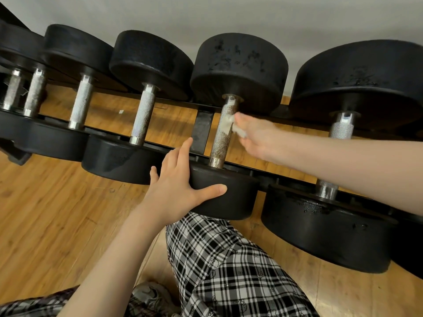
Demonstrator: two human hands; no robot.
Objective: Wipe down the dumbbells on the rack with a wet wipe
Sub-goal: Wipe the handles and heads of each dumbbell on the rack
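Entry: mid-wipe on one dumbbell, handle stage

My right hand pinched the wet wipe and pressed it against the upper part of the knurled handle of the dumbbell second from the right on the rack. The hand was blurred, so I could not make out each finger; the wipe sat bunched between fingertips and metal, part of it trailing toward the palm. My left hand lay flat with fingers spread on the near head of the same dumbbell, thumb along its front edge, steadying it, not gripping.

Condition of the work: the handle looked brownish and speckled along its lower stretch, duller than the bright handles to the left. The far head showed dark mottled patches on its rim. The large dumbbell on the right showed similar marks on both heads. I could not tell whether these were damp streaks or wear.

Judged step: wiping the handle of this dumbbell, with the lower part toward the near collar not yet covered.

Next move, as I judged it: draw the wipe down the handle toward the near head while keeping pressure into the knurling, probably wrapping round to reach the underside. The left hand should hold the head against rolling. The wipe was small and crumpled; it might snag on the knurling
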